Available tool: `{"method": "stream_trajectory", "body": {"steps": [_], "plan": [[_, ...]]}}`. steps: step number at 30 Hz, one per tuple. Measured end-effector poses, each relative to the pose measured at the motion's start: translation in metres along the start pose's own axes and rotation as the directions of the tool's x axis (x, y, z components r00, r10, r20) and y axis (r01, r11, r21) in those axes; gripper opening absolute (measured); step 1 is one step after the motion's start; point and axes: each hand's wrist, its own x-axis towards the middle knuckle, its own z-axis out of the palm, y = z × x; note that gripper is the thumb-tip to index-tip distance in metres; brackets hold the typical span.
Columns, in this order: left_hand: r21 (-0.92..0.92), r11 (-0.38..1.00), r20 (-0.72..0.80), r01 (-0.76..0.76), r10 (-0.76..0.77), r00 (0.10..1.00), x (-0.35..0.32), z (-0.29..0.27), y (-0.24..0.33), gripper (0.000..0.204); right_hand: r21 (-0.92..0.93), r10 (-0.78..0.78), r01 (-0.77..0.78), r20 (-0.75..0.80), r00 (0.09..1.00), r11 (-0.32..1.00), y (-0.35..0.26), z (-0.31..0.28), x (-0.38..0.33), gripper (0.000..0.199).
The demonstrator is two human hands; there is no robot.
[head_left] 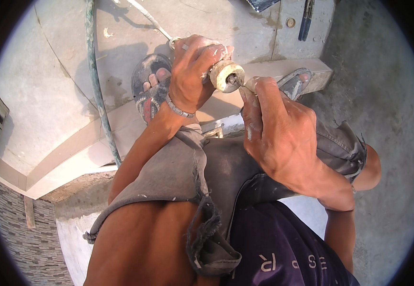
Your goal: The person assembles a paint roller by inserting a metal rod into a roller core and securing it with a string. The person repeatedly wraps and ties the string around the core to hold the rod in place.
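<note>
My left hand (195, 66) is closed around a round, cream-coloured, socket-like piece (220, 76), dusted with white. Its open end, with a dark hole and greyish material inside, faces my right hand. A white cord (150, 19) runs from the top edge to a knot or loop behind my left hand; whether it joins the piece is hidden. My right hand (283, 128) pinches thumb and finger together right at the hole's rim. What lies between those fingertips, perhaps something thin, is too small to make out.
A green hose (95, 71) crosses the pale stone slabs on the left. A blue-handled tool (305, 24) lies at the upper right, near a small round disc (290, 22). My sandalled feet rest by a tiled step edge (311, 76); grey concrete floor (388, 119) lies right.
</note>
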Motion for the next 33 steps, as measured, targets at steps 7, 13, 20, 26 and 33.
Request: {"method": "stream_trajectory", "body": {"steps": [7,13,20,26,33], "plan": [[-0.081,0.996,-0.019,-0.025,0.024,1.000,0.003,-0.006,-0.006,0.043,0.508,0.096,-0.099,0.032,0.995,0.856,0.028,0.024,0.001,0.015],[-0.150,0.987,-0.054,-0.052,0.044,0.998,0.002,-0.005,-0.009,0.045,0.457,-0.093,0.116,-0.073,0.993,0.882,0.038,0.031,-0.004,0.012],[-0.109,0.988,-0.054,-0.109,0.104,0.993,-0.009,-0.003,-0.014,0.045,0.141,-0.473,0.469,-0.006,0.881,0.872,0.062,0.016,0.010,0.051],[-0.105,0.991,0.012,-0.087,0.089,0.996,-0.009,-0.007,-0.011,0.046,0.244,-0.382,0.389,-0.078,0.921,0.888,0.068,0.013,0.011,0.035],[-0.159,0.987,-0.008,0.007,-0.009,1.000,-0.006,0.000,-0.006,0.037,0.396,0.041,-0.052,0.036,0.999,0.917,0.029,-0.009,0.008,0.018]]}}
